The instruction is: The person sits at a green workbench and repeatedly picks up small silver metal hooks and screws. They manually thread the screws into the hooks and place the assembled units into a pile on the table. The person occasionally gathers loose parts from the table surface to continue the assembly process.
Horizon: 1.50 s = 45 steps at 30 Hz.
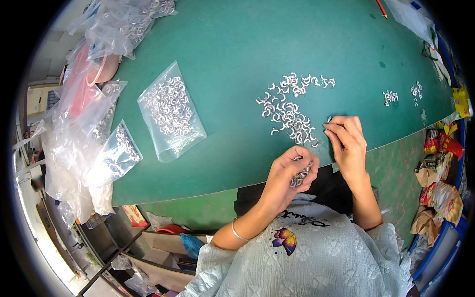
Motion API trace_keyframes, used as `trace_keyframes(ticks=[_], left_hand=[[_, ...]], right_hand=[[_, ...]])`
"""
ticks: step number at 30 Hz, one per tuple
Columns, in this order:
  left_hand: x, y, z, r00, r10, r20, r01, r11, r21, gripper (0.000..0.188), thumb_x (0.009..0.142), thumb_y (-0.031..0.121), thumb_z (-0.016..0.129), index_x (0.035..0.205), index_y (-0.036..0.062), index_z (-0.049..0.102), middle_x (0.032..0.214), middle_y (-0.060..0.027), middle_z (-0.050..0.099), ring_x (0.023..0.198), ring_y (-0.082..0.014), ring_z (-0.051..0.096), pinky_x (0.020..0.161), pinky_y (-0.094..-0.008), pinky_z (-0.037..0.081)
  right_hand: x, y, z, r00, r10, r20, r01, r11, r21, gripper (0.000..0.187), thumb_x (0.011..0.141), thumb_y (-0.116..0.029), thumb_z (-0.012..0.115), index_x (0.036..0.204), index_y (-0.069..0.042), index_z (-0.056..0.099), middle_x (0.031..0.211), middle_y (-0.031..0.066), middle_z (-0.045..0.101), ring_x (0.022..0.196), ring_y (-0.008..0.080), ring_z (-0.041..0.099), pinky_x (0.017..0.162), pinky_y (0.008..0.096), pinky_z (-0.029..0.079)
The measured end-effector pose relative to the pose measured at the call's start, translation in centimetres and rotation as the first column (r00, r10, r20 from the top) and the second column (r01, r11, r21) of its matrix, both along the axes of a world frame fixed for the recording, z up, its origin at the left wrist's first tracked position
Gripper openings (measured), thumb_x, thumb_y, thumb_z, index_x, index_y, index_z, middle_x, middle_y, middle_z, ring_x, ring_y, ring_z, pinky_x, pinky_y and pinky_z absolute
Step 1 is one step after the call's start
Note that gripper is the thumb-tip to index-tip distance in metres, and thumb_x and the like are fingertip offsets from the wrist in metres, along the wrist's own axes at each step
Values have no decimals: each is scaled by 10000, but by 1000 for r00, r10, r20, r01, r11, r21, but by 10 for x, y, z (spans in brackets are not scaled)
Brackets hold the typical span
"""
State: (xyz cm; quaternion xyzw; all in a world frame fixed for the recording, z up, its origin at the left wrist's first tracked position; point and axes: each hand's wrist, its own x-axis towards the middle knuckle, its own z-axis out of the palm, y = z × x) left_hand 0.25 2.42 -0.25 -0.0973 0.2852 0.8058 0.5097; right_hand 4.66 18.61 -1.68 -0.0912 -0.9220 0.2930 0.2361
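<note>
My left hand [292,171] is curled around a handful of small silvery crescent-shaped metal pieces [300,178] at the table's near edge. Just right of it, my right hand [349,138] pinches a tiny grey piece [328,119] between thumb and fingertips, above the table. Beyond my hands, a loose spread of the same crescent pieces [287,111] lies on the green tabletop [222,59]. Two small clusters, a nearer-in cluster [391,97] and an outer cluster [416,91], rest farther right.
A clear plastic bag [172,111] full of crescents lies left of the spread. A smaller bag [118,151], more clear bags [106,34] and a pink basket [105,69] crowd the left edge. A red pencil [381,9] lies at the far right. Colourful packages [445,198] fill a blue rack.
</note>
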Motion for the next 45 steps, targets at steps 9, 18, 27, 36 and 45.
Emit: trace_keyframes(ticks=[9, 18, 27, 36, 45], left_hand=[[-1, -3, -2, 985, -27, -171, 22, 999, -31, 69, 818, 26, 435, 847, 8, 495, 754, -103, 503, 524, -79, 391, 413, -189, 271], [2, -4, -4, 981, 72, -181, -79, 996, -30, 135, 877, 99, 473, 885, -14, 547, 727, -69, 500, 498, -73, 380, 405, -191, 267], [5, -2, -5, 972, 57, -229, -85, 990, -115, 186, 873, 89, 535, 1027, -8, 573, 727, -36, 508, 502, -55, 375, 411, -182, 266], [6, 6, 2, 866, -7, -500, -172, 934, -312, 152, 807, 36, 611, 947, -23, 602, 692, -1, 531, 528, -30, 401, 447, -170, 292], [5, 3, 7, 837, 0, -547, -186, 941, -284, 104, 808, 28, 607, 904, -11, 607, 682, -7, 535, 535, -29, 409, 449, -169, 303]], right_hand=[[-2, 3, -2, 998, -44, -33, 39, 991, -126, 112, 703, 85, 605, 794, 24, 584, 763, 118, 564, 697, 261, 530, 626, 314, 439], [4, 0, 10, 986, -132, 97, 117, 982, 146, 125, 685, -25, 673, 787, -30, 600, 783, 68, 544, 760, 237, 503, 692, 323, 374], [6, -4, 15, 1000, -8, -9, 7, 993, -120, 118, 664, 36, 653, 741, -9, 576, 775, 84, 581, 744, 244, 530, 672, 329, 408], [12, -21, 36, 974, 213, -72, -225, 937, -267, 149, 650, 87, 651, 768, 17, 591, 770, 107, 601, 704, 237, 555, 648, 320, 450], [17, -22, 36, 991, 126, -41, -119, 712, -692, 156, 669, 83, 662, 804, 16, 624, 781, 90, 625, 743, 179, 560, 665, 274, 435]])
